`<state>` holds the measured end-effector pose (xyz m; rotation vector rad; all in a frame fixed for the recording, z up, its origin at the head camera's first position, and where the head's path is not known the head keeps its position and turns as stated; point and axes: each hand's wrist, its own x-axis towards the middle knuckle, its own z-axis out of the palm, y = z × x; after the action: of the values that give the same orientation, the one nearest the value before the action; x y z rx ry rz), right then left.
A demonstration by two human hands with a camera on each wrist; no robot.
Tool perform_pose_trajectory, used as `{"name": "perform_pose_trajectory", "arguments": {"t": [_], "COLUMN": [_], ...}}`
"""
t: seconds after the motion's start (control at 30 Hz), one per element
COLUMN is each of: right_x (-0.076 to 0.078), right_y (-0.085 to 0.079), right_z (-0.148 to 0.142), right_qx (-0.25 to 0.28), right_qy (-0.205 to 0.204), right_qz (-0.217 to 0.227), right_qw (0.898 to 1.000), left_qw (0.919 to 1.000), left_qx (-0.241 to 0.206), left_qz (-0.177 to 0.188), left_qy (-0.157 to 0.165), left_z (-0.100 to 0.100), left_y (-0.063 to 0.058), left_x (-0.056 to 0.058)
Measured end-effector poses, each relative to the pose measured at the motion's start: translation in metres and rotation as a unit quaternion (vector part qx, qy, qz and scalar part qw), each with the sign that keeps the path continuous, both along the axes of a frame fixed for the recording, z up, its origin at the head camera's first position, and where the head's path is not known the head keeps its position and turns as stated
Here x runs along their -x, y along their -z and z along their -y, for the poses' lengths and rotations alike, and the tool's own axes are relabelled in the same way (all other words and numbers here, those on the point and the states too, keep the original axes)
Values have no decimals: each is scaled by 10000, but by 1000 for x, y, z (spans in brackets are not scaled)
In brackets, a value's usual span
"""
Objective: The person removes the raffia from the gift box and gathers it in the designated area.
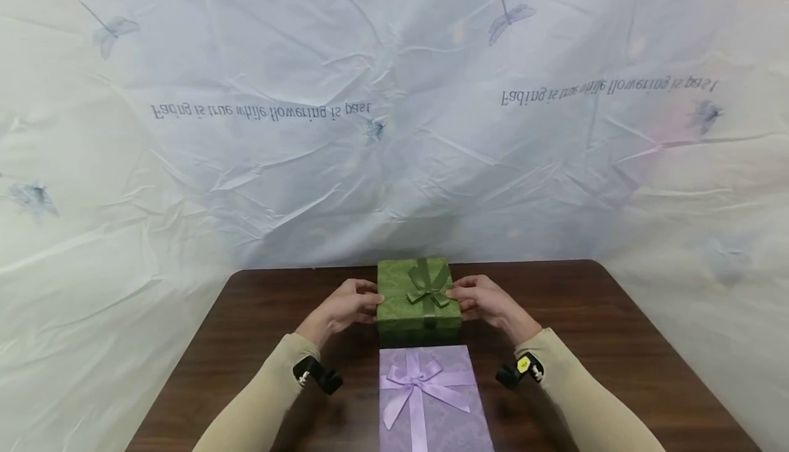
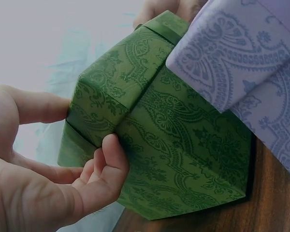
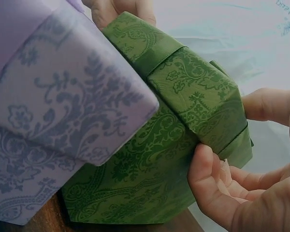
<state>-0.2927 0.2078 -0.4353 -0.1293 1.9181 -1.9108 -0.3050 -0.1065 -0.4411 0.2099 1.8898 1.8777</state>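
Observation:
A green patterned gift box (image 1: 397, 287), its lid tied with a green ribbon bow (image 1: 429, 293), stands near the far edge of the table. My left hand (image 1: 345, 305) grips the left side of the lid (image 2: 121, 72), thumb on the top edge and fingers lower down. On the opposite side, my right hand (image 1: 490, 305) holds the lid the same way, with a fingertip at the rim in the right wrist view. The lid sits over the box body (image 2: 193, 150). Directly in front is a purple gift box (image 1: 450, 421) with a lilac ribbon bow (image 1: 416, 380).
The dark wooden table (image 1: 585, 315) has rounded far corners. Behind it hangs a pale, creased curtain (image 1: 394, 164) printed with dragonflies and lettering. The purple box overlaps the green one in both wrist views.

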Motion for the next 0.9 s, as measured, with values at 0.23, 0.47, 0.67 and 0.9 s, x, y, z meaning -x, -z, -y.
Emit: {"name": "perform_pose_trajectory", "arguments": {"t": [0.23, 0.47, 0.67, 0.9], "right_x": [-7, -11, -14, -11], "right_y": [-2, -3, -6, -3], "right_z": [-1, 2, 1, 1], "right_qx": [-129, -125, -122, -43], "right_qy": [141, 143, 146, 151], "right_qz": [-72, -30, -45, -71], "right_qw": [9998, 9998, 9998, 9999], "left_qw": [10000, 10000, 10000, 10000], "left_qx": [16, -44, -74, 5], "left_qz": [-16, -8, -39, -67], "left_qy": [-6, -29, 20, -36], "left_z": [-1, 1, 0, 0], "left_y": [-1, 0, 0, -3], "left_x": [-5, -12, -13, -12]}}
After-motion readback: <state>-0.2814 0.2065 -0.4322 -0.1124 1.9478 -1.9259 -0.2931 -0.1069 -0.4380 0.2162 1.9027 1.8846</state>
